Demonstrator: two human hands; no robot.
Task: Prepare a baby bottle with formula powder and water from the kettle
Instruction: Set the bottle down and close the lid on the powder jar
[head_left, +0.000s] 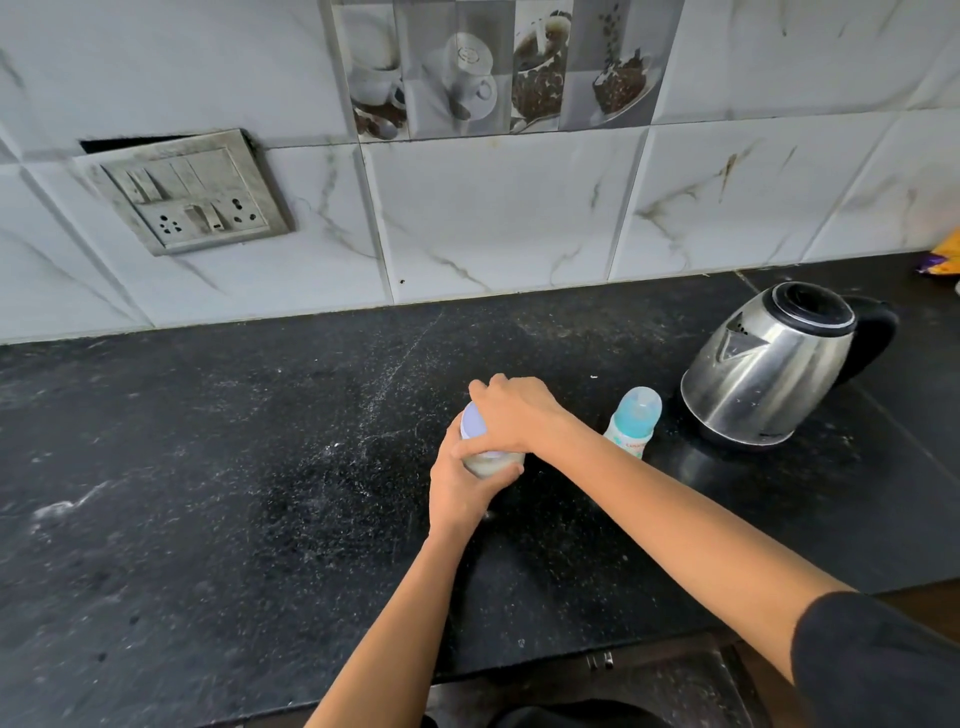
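Home kitchen — tiled wall (493, 218), kettle (769, 374), countertop (208, 467)

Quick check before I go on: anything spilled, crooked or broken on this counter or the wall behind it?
Yes. White powder is scattered in streaks across the black counter, left of the jar both hands grip. The switch plate on the wall hangs crooked, with a dark gap above it. The kettle and baby bottle stand upright.

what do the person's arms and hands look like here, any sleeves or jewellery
Both forearms are bare down to the left hand and right hand. No rings, watch or bracelet show on either. A black sleeve covers the right upper arm at the lower right edge; the left arm shows no sleeve in view.
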